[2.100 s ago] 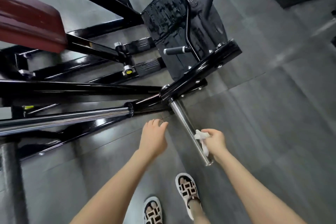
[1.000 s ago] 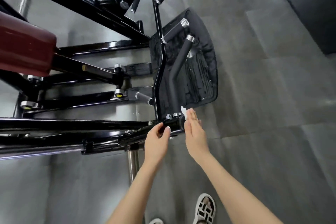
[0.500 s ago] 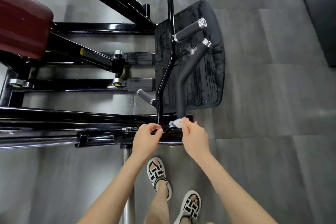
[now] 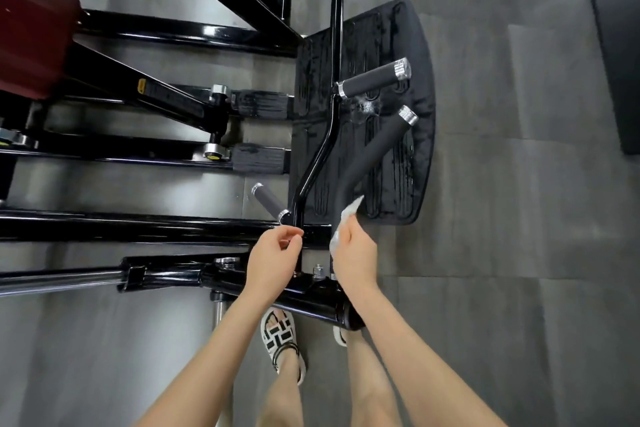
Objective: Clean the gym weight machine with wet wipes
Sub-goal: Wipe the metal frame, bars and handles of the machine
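Steelwork of the weight machine (image 4: 156, 229) fills the left and middle of the view. Long black beams run across the grey floor (image 4: 519, 218), a dark red pad (image 4: 31, 21) sits at the upper left, and a chrome rod (image 4: 59, 279) comes in from the left edge. A black rubber mat (image 4: 420, 80) lies on the floor behind the handles. A thin black bar (image 4: 334, 45) climbs between the two hands and carries padded grips (image 4: 374, 80); one short grip (image 4: 270, 201) juts out just above the left hand. A thick grey handle (image 4: 377, 152) slants up to the right of the bar. The nearest beam (image 4: 311, 302) crosses beneath both wrists and hides most of one foot. A sandal (image 4: 280, 333) shows between the forearms, near a chrome post (image 4: 218, 314).

The right hand (image 4: 355, 255) grasps a white wet wipe (image 4: 341, 225) in curled fingers, and the wipe's upper corner lies against the bend at the foot of the grey handle. The left hand (image 4: 273, 260) has its fingers curled, with thumb and forefinger tips at the thin bar's base. Whether they pinch the bar cannot be told.

Half a second ago the wipe was bunched low at the joint where the handle meets the beam; now it sits higher, reaching up the handle. The left hand, then on the beam, is now raised to the bar. Two seconds ago the right hand held the wipe against a chrome post while the left hung open in the air.
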### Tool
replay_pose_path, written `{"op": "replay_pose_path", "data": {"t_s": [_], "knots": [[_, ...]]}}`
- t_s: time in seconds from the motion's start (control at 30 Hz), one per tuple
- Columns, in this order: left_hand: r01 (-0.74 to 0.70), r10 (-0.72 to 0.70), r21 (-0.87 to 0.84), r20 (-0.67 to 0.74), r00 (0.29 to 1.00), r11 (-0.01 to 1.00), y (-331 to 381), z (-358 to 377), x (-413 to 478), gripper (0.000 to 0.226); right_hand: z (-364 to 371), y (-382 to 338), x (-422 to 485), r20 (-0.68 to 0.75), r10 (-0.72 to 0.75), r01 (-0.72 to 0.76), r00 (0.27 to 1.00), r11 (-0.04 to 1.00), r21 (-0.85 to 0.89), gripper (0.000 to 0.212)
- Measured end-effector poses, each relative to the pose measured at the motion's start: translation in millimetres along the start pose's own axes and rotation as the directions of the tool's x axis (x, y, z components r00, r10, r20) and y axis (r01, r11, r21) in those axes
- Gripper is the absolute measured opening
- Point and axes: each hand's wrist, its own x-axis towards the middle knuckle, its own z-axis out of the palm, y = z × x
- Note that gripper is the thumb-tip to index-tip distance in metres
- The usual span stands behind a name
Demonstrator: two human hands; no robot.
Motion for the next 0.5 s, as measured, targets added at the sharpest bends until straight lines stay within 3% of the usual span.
{"op": "replay_pose_path", "data": {"t_s": [0.13, 0.27, 0.37, 0.5], "knots": [[0.066, -0.066, -0.068, 0.006, 0.998, 0.995, 13, 13, 9, 0.018, -13, 19, -8, 0.037, 0.0, 0.005, 0.999, 0.989, -0.15, 0.037], [0.099, -0.095, -0.133, 0.035, 0.995, 0.986, 23, 20, 12, 0.016, -20, 17, 11, 0.037, 0.066, -0.066, 0.997, 0.998, 0.014, 0.032], [0.124, -0.102, -0.145, 0.15, 0.983, 0.982, 29, 23, 9, 0.02, -23, 12, 13, 0.045, 0.046, -0.048, 0.998, 0.998, 0.051, 0.034], [0.1, -0.084, -0.059, 0.223, 0.971, 0.993, 32, 29, 2, 0.029, -30, 1, 22, -0.102, -0.017, 0.018, 0.995, 1.0, 0.01, 0.048]]}}
